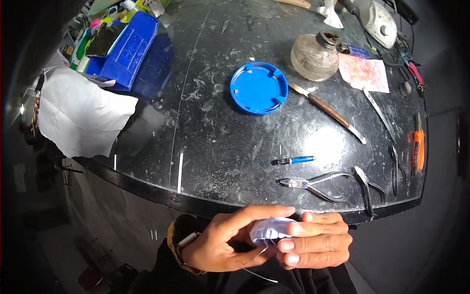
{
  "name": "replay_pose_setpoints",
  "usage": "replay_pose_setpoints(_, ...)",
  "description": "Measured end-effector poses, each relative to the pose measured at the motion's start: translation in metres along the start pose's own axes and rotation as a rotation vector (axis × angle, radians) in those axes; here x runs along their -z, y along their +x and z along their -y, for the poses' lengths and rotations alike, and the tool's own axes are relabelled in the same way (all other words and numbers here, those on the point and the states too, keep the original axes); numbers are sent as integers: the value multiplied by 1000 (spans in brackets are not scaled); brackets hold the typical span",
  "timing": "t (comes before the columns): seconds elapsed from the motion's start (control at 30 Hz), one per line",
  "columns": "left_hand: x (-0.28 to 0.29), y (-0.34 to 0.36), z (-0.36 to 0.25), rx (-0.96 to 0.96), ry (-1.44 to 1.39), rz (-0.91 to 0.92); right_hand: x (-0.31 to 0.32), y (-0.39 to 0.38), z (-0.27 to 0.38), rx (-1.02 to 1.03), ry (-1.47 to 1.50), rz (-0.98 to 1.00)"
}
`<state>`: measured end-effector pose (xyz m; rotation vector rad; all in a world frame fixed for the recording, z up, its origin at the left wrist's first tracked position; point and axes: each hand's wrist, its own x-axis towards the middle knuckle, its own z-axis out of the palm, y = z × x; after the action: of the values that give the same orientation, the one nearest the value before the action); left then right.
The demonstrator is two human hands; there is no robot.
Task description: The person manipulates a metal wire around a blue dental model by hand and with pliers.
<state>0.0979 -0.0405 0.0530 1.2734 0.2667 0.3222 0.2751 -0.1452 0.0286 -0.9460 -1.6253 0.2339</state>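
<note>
Just off the near edge of the table, both hands are around a pale, bluish-white plaster dental cast [270, 229] with a row of teeth along its front. My left hand [221, 243] grips its left side, fingers over the top and thumb below. My right hand [320, 240] is curled with its fingertips against the cast's right side, covering that part. A thin bent metal wire [259, 275] passes by the left thumb, its long tail hanging below and its upper part against the front teeth. Whether the right fingers also pinch the wire is hidden.
On the dark table lie pliers [299, 183], cutters [363, 179], a blue pen [296, 160], a brown-handled knife [329, 110] and an orange-handled tool [417, 149]. Farther back are a blue round lid [259, 88], a glass burner bottle [313, 56], a blue box [129, 54] and white paper [81, 110].
</note>
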Motion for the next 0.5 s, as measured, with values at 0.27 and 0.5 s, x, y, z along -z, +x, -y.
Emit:
replay_pose_setpoints(0.27, -15, -20, 0, 121, -594, 170, -3, 6, 19, 58, -73, -150)
replay_pose_setpoints(0.5, -23, -49, 22, 72, -397, 85, -14, 1, 35, 264, -198, -173)
